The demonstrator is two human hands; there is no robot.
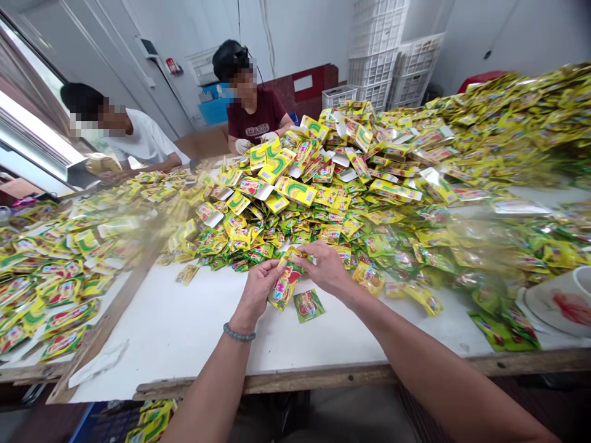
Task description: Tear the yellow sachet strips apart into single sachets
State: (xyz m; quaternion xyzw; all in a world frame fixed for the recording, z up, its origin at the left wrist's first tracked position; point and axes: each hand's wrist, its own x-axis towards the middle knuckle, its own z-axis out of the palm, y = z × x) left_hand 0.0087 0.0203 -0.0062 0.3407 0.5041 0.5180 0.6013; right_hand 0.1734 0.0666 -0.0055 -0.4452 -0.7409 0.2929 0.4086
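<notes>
Between my hands, just above the white table, is a small yellow candy box (pixel 285 285) with colourful lettering and a red fruit picture. My left hand (pixel 261 284) grips its left side, thumb across the front. At the box's upper end, the fingers of my right hand (pixel 324 266) are pinched together; whether they also hold a sachet there is hard to make out. A green sachet (pixel 309 306) lies flat on the table just below my right hand. Directly beyond my hands rises a heap of green and yellow sachets (pixel 258 249), with open-flapped yellow boxes (pixel 295 191) on top.
Wooden strips edge the table (pixel 184 326). To the left lie many filled boxes (pixel 60 289); a white bucket (pixel 561 301) stands at right. Two people sit across the table, one in a white shirt (pixel 145 138), one in a maroon shirt (pixel 256 117). White crates (pixel 376 61) are stacked behind.
</notes>
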